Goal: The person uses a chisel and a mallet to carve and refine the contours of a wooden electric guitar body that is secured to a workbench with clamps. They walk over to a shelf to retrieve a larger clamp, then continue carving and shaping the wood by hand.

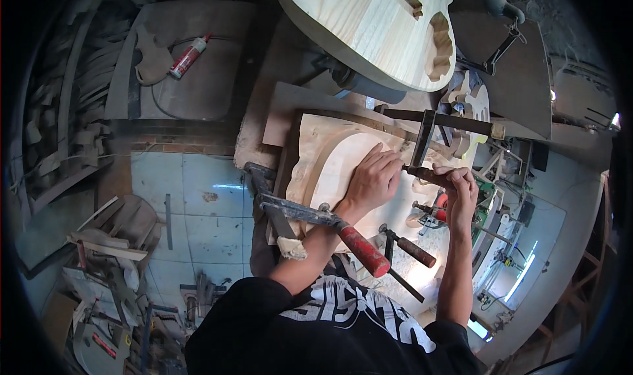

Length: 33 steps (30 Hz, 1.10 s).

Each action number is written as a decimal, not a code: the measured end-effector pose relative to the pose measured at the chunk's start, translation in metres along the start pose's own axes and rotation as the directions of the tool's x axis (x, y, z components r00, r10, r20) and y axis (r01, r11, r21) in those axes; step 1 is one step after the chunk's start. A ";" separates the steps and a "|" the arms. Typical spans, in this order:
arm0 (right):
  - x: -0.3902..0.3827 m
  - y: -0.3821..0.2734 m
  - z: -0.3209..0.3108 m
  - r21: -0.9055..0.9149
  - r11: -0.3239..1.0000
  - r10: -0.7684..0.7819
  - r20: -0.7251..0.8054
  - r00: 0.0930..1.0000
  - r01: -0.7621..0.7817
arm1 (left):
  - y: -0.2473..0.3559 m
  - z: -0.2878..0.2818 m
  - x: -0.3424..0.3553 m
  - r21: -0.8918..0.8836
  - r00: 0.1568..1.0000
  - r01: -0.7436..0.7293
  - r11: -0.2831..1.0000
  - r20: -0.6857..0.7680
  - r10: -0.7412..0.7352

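A pale guitar-body-shaped piece of wood (336,170) lies on a lighter wooden board (308,137) in front of me. My left hand (376,177) rests on this piece, palm down, its fingers reaching close to the screw end of a bar clamp (425,137). My right hand (458,189) is closed around the clamp's dark handle (432,176). A second bar clamp with a red handle (362,250) crosses over my left forearm. Nearer my body, another clamp has a brown handle (415,251). Beside my right wrist is a clamp with a red-and-dark handle (432,210).
Above the work, a large pale guitar body (369,25) with routed cavities sits raised. A red-and-white bottle (189,57) lies on a side table at the left. A desk lamp (504,5) stands far right. Wood offcuts (112,243) are piled lower left, beside the tiled floor (191,190).
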State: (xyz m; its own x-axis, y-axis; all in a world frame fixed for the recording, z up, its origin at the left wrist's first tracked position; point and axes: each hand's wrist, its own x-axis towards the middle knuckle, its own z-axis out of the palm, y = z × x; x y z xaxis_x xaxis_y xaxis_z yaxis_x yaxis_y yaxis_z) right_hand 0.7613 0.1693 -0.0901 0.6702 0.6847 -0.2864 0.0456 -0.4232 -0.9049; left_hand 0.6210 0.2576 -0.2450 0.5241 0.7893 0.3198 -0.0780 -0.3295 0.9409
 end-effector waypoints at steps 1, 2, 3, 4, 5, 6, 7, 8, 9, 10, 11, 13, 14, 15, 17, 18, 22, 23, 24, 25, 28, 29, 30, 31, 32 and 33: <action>0.001 0.002 -0.002 -0.003 1.000 -0.022 -0.002 1.000 0.022 | 0.001 0.000 0.001 0.001 1.000 0.007 1.000 0.004 -0.007; 0.001 0.004 -0.003 -0.006 0.999 -0.043 -0.003 0.999 0.043 | 0.001 0.000 0.002 -0.004 1.000 0.012 1.000 0.006 -0.012; 0.002 0.005 -0.004 -0.009 0.999 -0.039 -0.006 0.999 0.039 | 0.001 0.000 0.003 -0.004 1.000 0.013 1.000 0.004 -0.013; 0.001 0.006 -0.005 -0.028 0.998 -0.050 -0.009 0.999 0.050 | 0.001 0.000 0.004 -0.004 1.000 0.013 1.000 0.001 -0.013; 0.001 0.008 -0.006 -0.046 0.997 -0.060 -0.012 0.998 0.059 | 0.002 0.001 0.004 -0.008 1.000 0.017 1.000 0.005 -0.017; 0.002 0.009 -0.006 -0.047 0.997 -0.055 -0.015 0.998 0.054 | 0.002 0.001 0.005 -0.003 1.000 0.020 1.000 0.005 -0.020; 0.003 0.008 -0.007 -0.052 0.997 -0.056 -0.007 0.998 0.056 | 0.002 0.002 0.006 0.003 1.000 0.022 1.000 0.004 -0.022; 0.004 0.008 -0.006 -0.054 0.997 -0.057 0.000 0.998 0.057 | 0.002 0.002 0.006 0.003 1.000 0.024 1.000 0.011 -0.024; 0.005 0.008 -0.005 -0.050 0.997 -0.053 -0.005 0.999 0.053 | 0.001 0.001 0.006 0.003 1.000 0.026 1.000 0.008 -0.026; 0.005 0.006 -0.004 -0.047 0.997 -0.057 0.008 0.998 0.057 | 0.001 0.001 0.007 0.004 1.000 0.027 1.000 0.005 -0.027; 0.004 0.005 -0.003 -0.044 0.997 -0.059 0.019 0.998 0.060 | 0.002 0.000 0.008 0.006 1.000 0.027 1.000 0.014 -0.027; 0.004 0.003 -0.002 -0.031 0.998 -0.057 0.029 0.998 0.058 | 0.004 -0.001 0.009 0.029 1.000 0.017 0.999 -0.009 -0.017; 0.004 0.004 -0.003 -0.026 0.998 -0.057 0.038 0.998 0.058 | 0.005 0.000 0.009 0.030 1.000 0.016 0.999 0.003 -0.016; 0.003 0.006 -0.003 -0.017 0.998 -0.054 0.028 0.998 0.055 | 0.005 0.001 0.009 0.051 1.000 0.017 0.999 0.019 -0.018; 0.000 0.010 -0.006 -0.033 0.997 -0.065 0.030 0.997 0.066 | 0.005 0.004 0.007 0.069 0.998 0.014 0.997 0.053 -0.018; -0.002 0.011 -0.008 -0.040 0.998 -0.039 0.011 0.999 0.039 | 0.005 0.005 0.006 0.075 0.999 0.008 0.997 0.032 -0.011; -0.003 0.009 -0.011 -0.118 0.993 0.014 -0.015 1.000 -0.015 | 0.000 0.013 0.003 0.101 0.999 -0.042 0.994 0.012 0.041; -0.006 0.008 -0.014 -0.161 0.987 0.007 -0.016 1.000 -0.010 | 0.002 0.012 0.004 0.113 0.998 -0.060 0.992 0.029 0.057; -0.011 0.003 -0.012 -0.201 0.979 -0.020 0.008 1.000 0.022 | -0.001 0.015 0.003 0.132 0.997 -0.069 0.989 -0.008 0.070; -0.017 -0.003 -0.013 -0.240 0.969 -0.048 0.021 0.999 0.051 | 0.003 0.015 0.004 0.154 0.998 -0.069 0.986 0.018 0.067; -0.046 0.002 -0.028 -0.241 0.968 -0.062 0.068 0.996 0.076 | 0.005 0.018 0.004 0.196 0.997 -0.071 0.978 -0.013 0.075; -0.057 0.005 -0.033 -0.258 0.958 -0.111 0.084 0.990 0.129 | 0.002 0.020 0.003 0.181 0.998 -0.059 0.982 -0.005 0.061; -0.067 0.009 -0.040 -0.245 0.963 -0.084 0.130 0.988 0.114 | -0.003 0.020 0.002 0.185 0.997 -0.070 0.980 -0.009 0.073; -0.079 0.011 -0.051 -0.234 0.967 -0.059 0.178 0.982 0.101 | -0.005 0.023 0.000 0.188 0.996 -0.080 0.979 -0.016 0.084; -0.091 0.009 -0.061 -0.215 0.972 -0.031 0.256 0.966 0.089 | -0.007 0.025 0.001 0.212 0.995 -0.093 0.973 -0.005 0.097; -0.106 0.010 -0.068 -0.161 0.985 -0.020 0.266 0.964 0.064 | -0.008 0.024 0.001 0.195 0.996 -0.090 0.977 0.009 0.090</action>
State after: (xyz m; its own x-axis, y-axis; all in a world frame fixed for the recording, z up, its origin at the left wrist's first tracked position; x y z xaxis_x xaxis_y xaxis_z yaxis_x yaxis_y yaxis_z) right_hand 0.7415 0.0519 -0.0475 0.4482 0.8260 -0.3419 0.2073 -0.4681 -0.8590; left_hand 0.6428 0.2485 -0.2545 0.5229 0.7516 0.4021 0.0421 -0.4940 0.8685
